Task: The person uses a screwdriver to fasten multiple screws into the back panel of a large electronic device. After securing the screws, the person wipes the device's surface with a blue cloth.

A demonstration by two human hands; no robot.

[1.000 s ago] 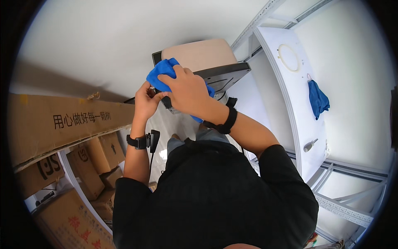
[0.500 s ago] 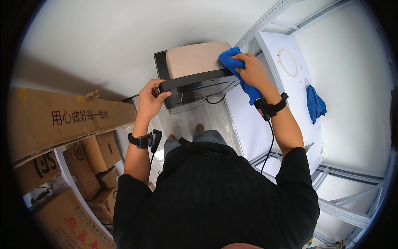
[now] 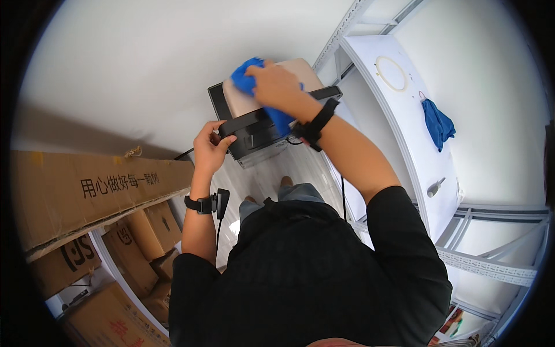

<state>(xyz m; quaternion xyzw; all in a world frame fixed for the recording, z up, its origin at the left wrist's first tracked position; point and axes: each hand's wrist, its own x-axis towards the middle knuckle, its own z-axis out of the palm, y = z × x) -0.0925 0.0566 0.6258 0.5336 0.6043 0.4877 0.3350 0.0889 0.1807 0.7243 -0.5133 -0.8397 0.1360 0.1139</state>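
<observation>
A black boxy appliance (image 3: 218, 100) stands against the wall, with a beige rounded block (image 3: 298, 69) on its far side and a black raised panel (image 3: 248, 123) on the near side. My left hand (image 3: 210, 144) is closed on the panel's left corner, thumb in front and fingers behind. In my right hand (image 3: 276, 87) is a bunched blue cloth (image 3: 245, 78), which lies against the top of the beige block at its left part. A loose tail of the cloth hangs over the black panel. The right fingers are slightly blurred.
Cardboard boxes (image 3: 110, 179) fill a shelf on the left. On the right, a white shelf board (image 3: 399, 115) carries a round hoop (image 3: 391, 73), a folded blue cloth (image 3: 438, 124) and a small grey tool (image 3: 436, 187). Metal racking (image 3: 485, 263) stands beyond.
My right hand has moved the blue cloth leftward from the right end of the beige block to its left part. The left hand keeps its hold on the panel corner.
</observation>
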